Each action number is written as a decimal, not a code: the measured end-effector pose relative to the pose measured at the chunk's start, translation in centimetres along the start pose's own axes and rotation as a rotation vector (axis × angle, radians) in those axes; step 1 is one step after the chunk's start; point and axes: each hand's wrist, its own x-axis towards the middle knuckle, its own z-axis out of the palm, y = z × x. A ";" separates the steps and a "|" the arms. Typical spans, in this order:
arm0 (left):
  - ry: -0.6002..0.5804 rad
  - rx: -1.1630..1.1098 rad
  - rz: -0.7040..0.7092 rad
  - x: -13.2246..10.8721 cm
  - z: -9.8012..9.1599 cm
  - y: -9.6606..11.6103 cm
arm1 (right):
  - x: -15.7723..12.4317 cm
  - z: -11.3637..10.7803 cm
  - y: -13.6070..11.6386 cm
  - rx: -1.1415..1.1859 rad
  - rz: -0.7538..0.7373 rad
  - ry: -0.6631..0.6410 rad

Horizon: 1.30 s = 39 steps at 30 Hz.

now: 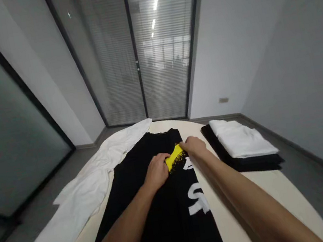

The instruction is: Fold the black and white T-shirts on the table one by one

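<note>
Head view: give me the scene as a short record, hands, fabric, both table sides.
left_hand: left hand touching black garment, at left end of its yellow patch
right_hand: right hand at the patch's right end
grip: fingers curled; exact pinch unclear
print: white markings near the garment's right edge
surface: pale table
table_left: white garment, loosely spread
table_right: folded white cloth atop folded black cloth

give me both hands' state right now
Left hand: closed, holding the black cloth garment at the left end of its yellow print.
Right hand: closed, holding it at the print's right end.
</note>
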 end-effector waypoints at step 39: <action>-0.533 -0.060 0.645 -7.5 -5.3 7.1 | -3.5 2.2 2.2 0.210 -0.201 0.223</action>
